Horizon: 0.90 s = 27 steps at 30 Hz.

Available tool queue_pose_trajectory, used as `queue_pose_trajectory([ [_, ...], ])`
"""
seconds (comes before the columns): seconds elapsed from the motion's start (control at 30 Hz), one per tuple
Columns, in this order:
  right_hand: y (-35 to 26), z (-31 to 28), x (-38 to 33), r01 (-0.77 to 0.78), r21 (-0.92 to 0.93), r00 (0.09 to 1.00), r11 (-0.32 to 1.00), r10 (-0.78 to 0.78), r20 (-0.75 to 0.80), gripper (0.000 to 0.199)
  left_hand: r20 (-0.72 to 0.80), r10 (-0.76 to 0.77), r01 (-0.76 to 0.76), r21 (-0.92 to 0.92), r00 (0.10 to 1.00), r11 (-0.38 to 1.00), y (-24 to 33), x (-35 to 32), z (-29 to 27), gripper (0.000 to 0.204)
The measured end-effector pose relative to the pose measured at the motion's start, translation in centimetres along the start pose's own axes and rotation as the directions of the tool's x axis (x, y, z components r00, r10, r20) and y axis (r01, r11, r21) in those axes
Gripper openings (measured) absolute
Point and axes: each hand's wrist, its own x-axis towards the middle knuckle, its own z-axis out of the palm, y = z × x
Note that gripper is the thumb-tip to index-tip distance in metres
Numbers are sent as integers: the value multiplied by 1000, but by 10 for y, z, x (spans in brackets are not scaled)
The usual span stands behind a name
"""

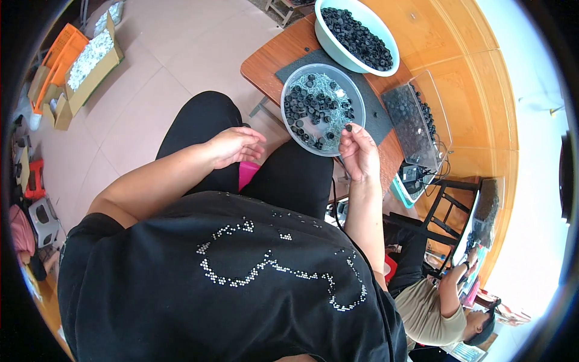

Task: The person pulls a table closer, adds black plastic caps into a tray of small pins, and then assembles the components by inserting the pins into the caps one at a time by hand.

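Observation:
My right hand (359, 154) is raised at the near right rim of a clear round plastic basin (288, 77). Its thumb and fingers pinch a small black round plastic cap (348, 128). Inside the basin, several more black caps (315, 107) lie among thin, pale, clear plastic strands (323, 80). Over my left thigh hovers my left hand (236, 146), fingers loosely bent and apart, with no thing plainly visible in it. A small dark spot shows at its far edge; whether that is a cap or my black trousers cannot be told.
The basin stands on a dark mat (377, 120) on a brown wooden table (271, 55). Behind it is a pale green tub (324, 37) full of black parts. A clear bin (416, 120) stands right. Further right a co-worker (437, 308) sits. Left on the floor: a carton (96, 75), an orange crate (65, 45).

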Motion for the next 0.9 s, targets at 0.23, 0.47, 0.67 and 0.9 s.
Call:
queue_pose_trajectory([
  [0.23, 11, 21, -6, -57, 4, 996, 998, 56, 69, 18, 58, 118, -126, 165, 991, 978, 9, 1, 35, 18],
  [0.47, 22, 35, -10, 51, -151, 998, 987, -45, 43, 15, 33, 282, -279, 294, 959, 914, 34, 15, 89, 23],
  [0.67, 45, 59, -23, 530, -830, 768, 176, -513, 383, 15, 34, 223, -223, 25, 974, 974, 32, 23, 93, 23],
  [0.9, 19, 44, -7, 299, -897, 905, 325, -396, 158, 9, 44, 217, -207, -174, 975, 963, 53, 5, 79, 14],
])
